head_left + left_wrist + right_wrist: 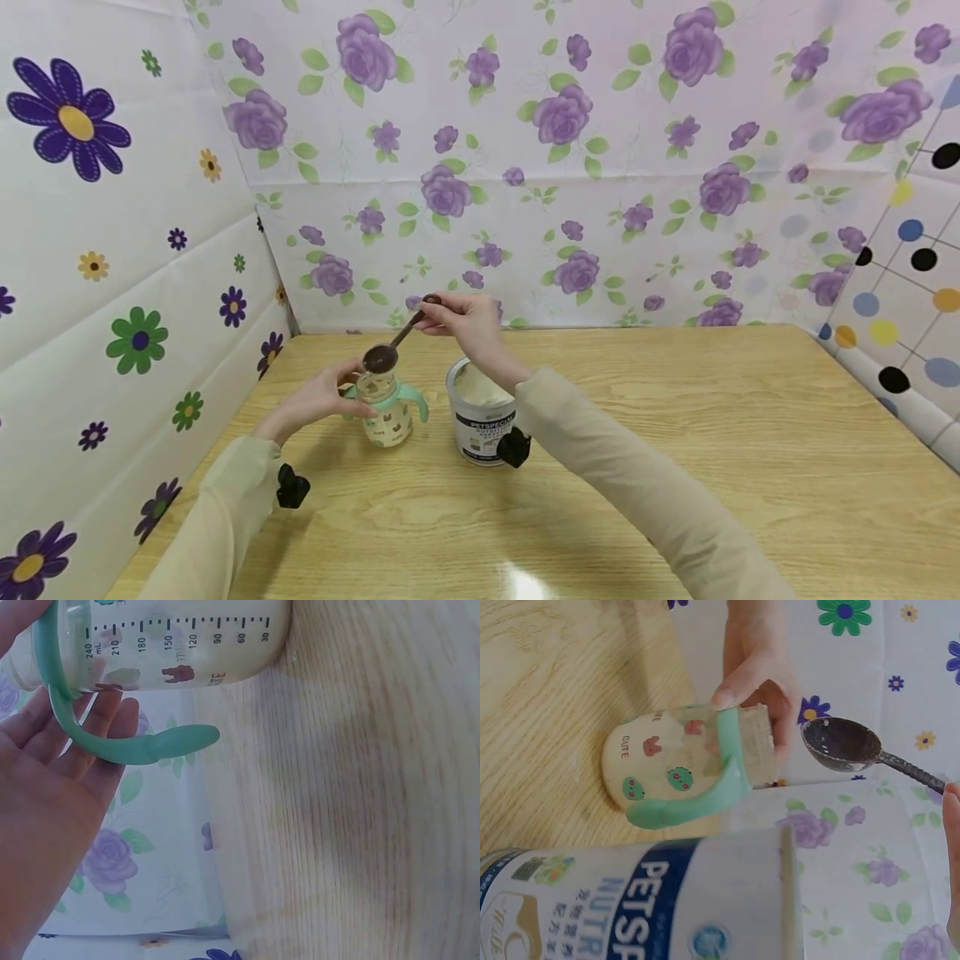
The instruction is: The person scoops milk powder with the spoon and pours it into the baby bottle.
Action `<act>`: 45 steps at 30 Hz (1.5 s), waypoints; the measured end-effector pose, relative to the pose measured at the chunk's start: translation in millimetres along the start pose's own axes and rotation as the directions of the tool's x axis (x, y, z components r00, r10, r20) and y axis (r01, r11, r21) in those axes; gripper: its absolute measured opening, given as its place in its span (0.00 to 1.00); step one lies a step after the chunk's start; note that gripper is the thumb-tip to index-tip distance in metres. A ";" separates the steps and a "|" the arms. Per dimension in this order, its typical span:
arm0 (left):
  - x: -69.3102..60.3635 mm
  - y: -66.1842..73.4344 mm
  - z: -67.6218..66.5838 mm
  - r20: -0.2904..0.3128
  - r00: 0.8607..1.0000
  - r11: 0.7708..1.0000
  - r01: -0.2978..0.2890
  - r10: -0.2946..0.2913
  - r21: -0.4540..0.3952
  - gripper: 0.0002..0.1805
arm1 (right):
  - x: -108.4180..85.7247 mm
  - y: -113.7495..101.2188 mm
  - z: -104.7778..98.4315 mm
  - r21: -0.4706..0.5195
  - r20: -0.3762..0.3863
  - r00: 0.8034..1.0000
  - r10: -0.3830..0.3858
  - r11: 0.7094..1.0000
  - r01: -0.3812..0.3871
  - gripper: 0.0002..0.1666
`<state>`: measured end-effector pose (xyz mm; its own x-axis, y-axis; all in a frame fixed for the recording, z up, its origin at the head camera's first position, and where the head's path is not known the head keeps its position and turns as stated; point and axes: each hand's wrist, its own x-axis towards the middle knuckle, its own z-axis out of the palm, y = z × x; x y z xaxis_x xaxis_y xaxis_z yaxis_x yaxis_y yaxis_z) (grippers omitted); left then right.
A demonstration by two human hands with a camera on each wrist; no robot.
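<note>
My left hand grips a clear baby bottle round its neck, thumb in front and fingers behind. The bottle stands upright and uncapped, with mint-green handles, bear prints and a millilitre scale; pale contents show inside. Above its mouth, without touching, hangs the bowl of a dark brown spoon. My right hand pinches the end of its handle. White specks cling to the spoon's bowl. Right of the bottle stands an open tub of cream-coloured powder, labelled PETSPECIAL, partly behind my right forearm.
All of this stands on a wood-grain table. Flower-printed sheets rise behind and on the left, and a dotted sheet borders the right side.
</note>
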<state>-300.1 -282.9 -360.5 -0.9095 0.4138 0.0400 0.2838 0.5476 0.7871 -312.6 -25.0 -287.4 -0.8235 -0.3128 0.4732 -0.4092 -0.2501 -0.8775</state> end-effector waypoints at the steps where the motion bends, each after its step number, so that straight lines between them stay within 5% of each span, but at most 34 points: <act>1: 0.0 -0.2 -0.1 0.000 1.000 1.000 -0.006 0.006 0.000 0.35 | 1.1 1.8 -2.8 0.012 -0.010 1.000 0.000 1.000 0.000 0.12; 14: 1.7 3.3 -3.5 0.022 0.997 0.996 -0.079 0.080 -0.031 0.42 | -3.0 -9.4 -39.6 -0.015 -0.102 0.995 -0.015 1.000 0.014 0.11; 28: 12.7 37.9 -3.1 -0.028 0.979 0.977 -0.205 0.204 -0.064 0.41 | -6.3 -14.7 -62.7 0.021 -0.101 0.995 -0.017 1.000 0.019 0.12; 37: 23.0 62.0 7.2 0.008 0.970 0.969 -0.242 0.242 -0.040 0.43 | -8.8 -19.6 -80.1 -0.087 -0.110 0.994 -0.031 0.996 0.021 0.11; 45: 38.9 72.4 23.9 0.073 0.959 0.961 -0.273 0.275 -0.041 0.43 | -17.3 -24.1 -85.6 -0.213 -0.039 0.997 -0.068 0.975 0.058 0.09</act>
<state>-307.7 -209.8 -316.7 -0.7714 0.6005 0.2103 0.5088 0.3837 0.7706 -322.1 64.8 -281.1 -0.8086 -0.2589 0.5284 -0.5307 -0.0669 -0.8449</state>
